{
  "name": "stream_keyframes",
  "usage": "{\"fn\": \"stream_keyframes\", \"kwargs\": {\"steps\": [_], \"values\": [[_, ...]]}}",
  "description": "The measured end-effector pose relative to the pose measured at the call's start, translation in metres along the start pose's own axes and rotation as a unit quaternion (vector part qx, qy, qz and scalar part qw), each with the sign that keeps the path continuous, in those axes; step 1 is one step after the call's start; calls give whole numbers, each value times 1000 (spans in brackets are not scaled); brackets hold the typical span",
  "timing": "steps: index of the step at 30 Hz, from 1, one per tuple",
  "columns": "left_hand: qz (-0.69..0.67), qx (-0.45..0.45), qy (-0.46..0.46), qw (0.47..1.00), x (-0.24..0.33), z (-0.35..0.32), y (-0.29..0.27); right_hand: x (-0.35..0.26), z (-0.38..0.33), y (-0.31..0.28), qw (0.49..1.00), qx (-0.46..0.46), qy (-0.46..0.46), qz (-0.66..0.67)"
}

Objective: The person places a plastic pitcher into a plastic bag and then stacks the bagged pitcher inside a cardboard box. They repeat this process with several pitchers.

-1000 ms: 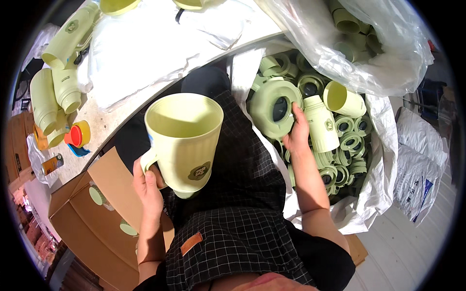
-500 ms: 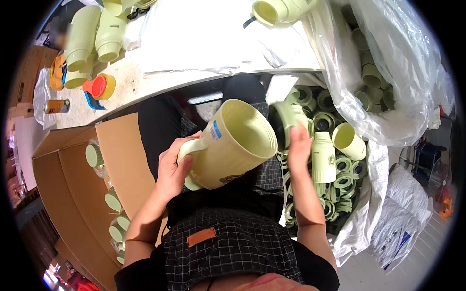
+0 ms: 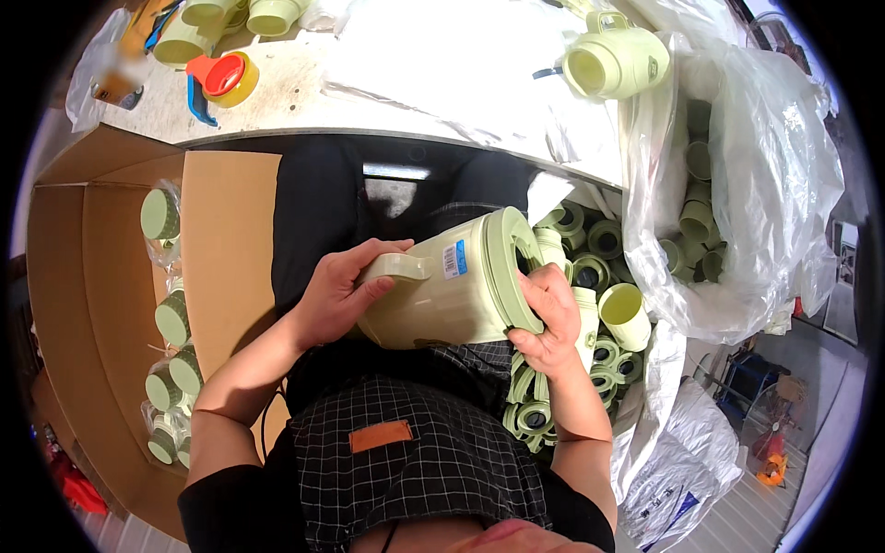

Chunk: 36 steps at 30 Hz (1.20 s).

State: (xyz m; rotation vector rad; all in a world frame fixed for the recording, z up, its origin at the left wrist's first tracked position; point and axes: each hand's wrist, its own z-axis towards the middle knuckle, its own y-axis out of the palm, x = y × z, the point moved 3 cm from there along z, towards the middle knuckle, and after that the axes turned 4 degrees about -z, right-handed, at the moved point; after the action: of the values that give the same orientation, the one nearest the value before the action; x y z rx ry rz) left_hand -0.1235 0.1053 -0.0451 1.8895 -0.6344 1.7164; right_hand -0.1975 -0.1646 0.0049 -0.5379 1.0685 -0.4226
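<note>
A large pale green jug [image 3: 424, 295] lies on its side above my lap, its mouth toward the right. It has a loop handle and a blue-and-white sticker. My left hand [image 3: 336, 295] is closed round the handle end. On the mouth sits a darker green ring-shaped collar [image 3: 507, 272]. My right hand [image 3: 551, 318] grips this collar, thumb at its lower rim and fingers over its opening. Whether the collar is fully seated I cannot tell. Just behind my right hand, similar green collars [image 3: 535, 417] and small bottles fill a white-lined container.
At the left stands an open cardboard box [image 3: 230, 230] with several green-lidded items in plastic. The worktable [image 3: 277, 109] ahead bears tape rolls [image 3: 241, 78], pale green vessels and another handled jug [image 3: 616, 63]. A clear plastic bag [image 3: 747, 286] of green cups hangs at the right.
The collar in my right hand has moved left onto the jug's mouth. The jug has turned so its mouth faces right. The view has shifted, and more of the box's contents show.
</note>
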Motion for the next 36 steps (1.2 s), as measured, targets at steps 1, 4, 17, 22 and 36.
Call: {"fn": "stream_keyframes", "kwargs": {"steps": [1, 4, 17, 22, 36], "values": [[1, 2, -2, 1000, 2, -1, 0, -3, -1, 0, 1000, -1, 0, -1], [6, 21, -15, 1000, 2, -6, 4, -7, -2, 1, 1000, 3, 0, -4], [262, 13, 39, 964, 20, -25, 44, -7, 34, 1, 981, -35, 188, -36], [187, 66, 25, 980, 7, -16, 6, -50, 46, 3, 987, -123, 33, -98], [320, 66, 421, 846, 105, 257, -12, 19, 41, -11, 968, -50, 216, 117]]}}
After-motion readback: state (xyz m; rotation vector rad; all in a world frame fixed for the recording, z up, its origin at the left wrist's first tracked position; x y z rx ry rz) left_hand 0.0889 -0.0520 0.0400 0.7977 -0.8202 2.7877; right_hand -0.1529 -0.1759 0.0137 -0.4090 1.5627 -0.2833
